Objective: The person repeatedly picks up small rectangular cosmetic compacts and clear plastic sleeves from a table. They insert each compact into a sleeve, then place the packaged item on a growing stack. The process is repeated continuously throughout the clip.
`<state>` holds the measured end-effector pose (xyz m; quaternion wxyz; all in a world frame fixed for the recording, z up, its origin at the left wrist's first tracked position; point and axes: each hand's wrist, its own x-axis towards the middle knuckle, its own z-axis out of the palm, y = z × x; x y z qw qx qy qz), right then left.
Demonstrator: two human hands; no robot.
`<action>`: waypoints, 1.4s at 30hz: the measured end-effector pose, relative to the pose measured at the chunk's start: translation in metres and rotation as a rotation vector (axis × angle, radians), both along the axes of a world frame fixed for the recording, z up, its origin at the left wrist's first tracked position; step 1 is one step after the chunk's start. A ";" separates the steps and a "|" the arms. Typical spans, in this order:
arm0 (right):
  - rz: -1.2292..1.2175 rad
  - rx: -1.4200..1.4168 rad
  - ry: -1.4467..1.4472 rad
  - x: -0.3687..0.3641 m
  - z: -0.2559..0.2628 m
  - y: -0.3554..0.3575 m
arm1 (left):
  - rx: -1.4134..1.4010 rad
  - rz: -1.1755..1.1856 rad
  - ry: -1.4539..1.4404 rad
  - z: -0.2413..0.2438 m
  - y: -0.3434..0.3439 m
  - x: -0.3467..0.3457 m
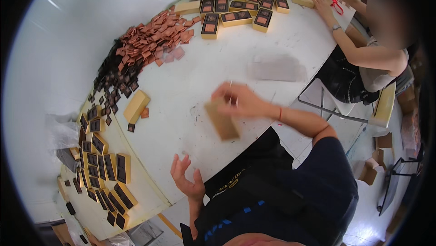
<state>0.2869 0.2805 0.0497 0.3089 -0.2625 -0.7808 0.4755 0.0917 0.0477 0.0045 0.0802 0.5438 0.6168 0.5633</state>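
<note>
My right hand grips one end of a gold cardboard box or lid above the white table. Both are blurred, and the box's inner side cannot be made out. Near the table's front edge, my left hand is empty, its fingers apart and palm turned up. Beyond the right hand lies a blurred, translucent plastic tray. To the left, a gold box or lid rests beside a copper-coloured square packet and a black square packet.
Copper-coloured packets and black packets are heaped along the wall. Gold boxes with black inserts crowd the left end. Several filled boxes stand at the back. A seated co-worker's hand touches gold pieces there.
</note>
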 end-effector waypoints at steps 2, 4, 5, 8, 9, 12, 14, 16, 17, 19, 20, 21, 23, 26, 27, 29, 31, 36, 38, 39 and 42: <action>-0.134 -0.140 -0.013 0.021 -0.014 0.081 | -0.126 0.041 0.159 -0.002 -0.002 -0.001; -0.309 -0.106 0.025 0.038 0.013 0.166 | -0.132 0.070 0.033 -0.008 -0.002 0.014; -0.288 -0.104 0.240 0.051 0.039 0.205 | -0.135 0.081 -0.033 -0.013 -0.001 0.021; -0.414 -0.098 0.573 0.091 0.076 0.309 | -0.164 0.095 0.013 -0.013 0.008 0.030; -0.498 -0.058 0.446 0.104 0.075 0.324 | -0.180 0.114 0.034 -0.011 0.010 0.032; -0.864 0.295 -0.261 0.174 0.024 0.412 | -0.164 0.174 0.096 -0.016 0.022 0.035; -0.867 0.453 -0.434 0.181 -0.007 0.420 | -0.169 0.223 0.136 -0.021 0.025 0.035; -0.755 0.590 -0.384 0.177 -0.027 0.431 | -0.174 0.263 0.184 -0.026 0.022 0.035; -0.724 0.429 -0.404 0.157 -0.025 0.433 | -0.165 0.282 0.151 -0.032 0.018 0.033; -0.624 0.520 -0.395 0.141 -0.030 0.448 | -0.143 0.273 0.072 -0.046 0.018 0.026; -0.590 0.525 -0.371 0.135 -0.033 0.456 | -0.148 0.273 0.064 -0.050 0.019 0.023; -0.585 0.571 -0.425 0.125 -0.036 0.465 | -0.310 0.131 -0.084 -0.081 -0.011 -0.005; -0.684 0.620 -0.716 0.117 -0.037 0.496 | -0.694 -0.085 -0.350 -0.141 -0.071 -0.060; -0.775 0.447 -0.870 0.121 -0.017 0.517 | -0.581 0.061 -0.246 -0.123 -0.054 -0.035; -0.805 0.402 -0.841 0.118 -0.008 0.508 | -0.495 0.149 -0.139 -0.107 -0.040 -0.021; -0.886 0.256 -0.765 0.134 -0.017 0.522 | -0.377 0.210 -0.033 -0.094 -0.018 -0.009; -0.858 0.312 -0.924 0.127 -0.021 0.516 | -0.336 0.243 -0.003 -0.090 -0.014 -0.004; -0.691 0.285 -1.025 0.107 -0.020 0.481 | -0.284 0.269 0.031 -0.086 -0.012 -0.001; -0.742 0.414 -0.907 0.107 -0.037 0.462 | -0.259 0.258 0.036 -0.087 -0.010 -0.002; -0.719 0.451 -0.870 0.101 -0.036 0.445 | -0.243 0.251 0.036 -0.086 -0.010 -0.002; -0.622 0.509 -0.882 0.072 -0.038 0.403 | -0.236 0.260 0.034 -0.069 -0.009 0.010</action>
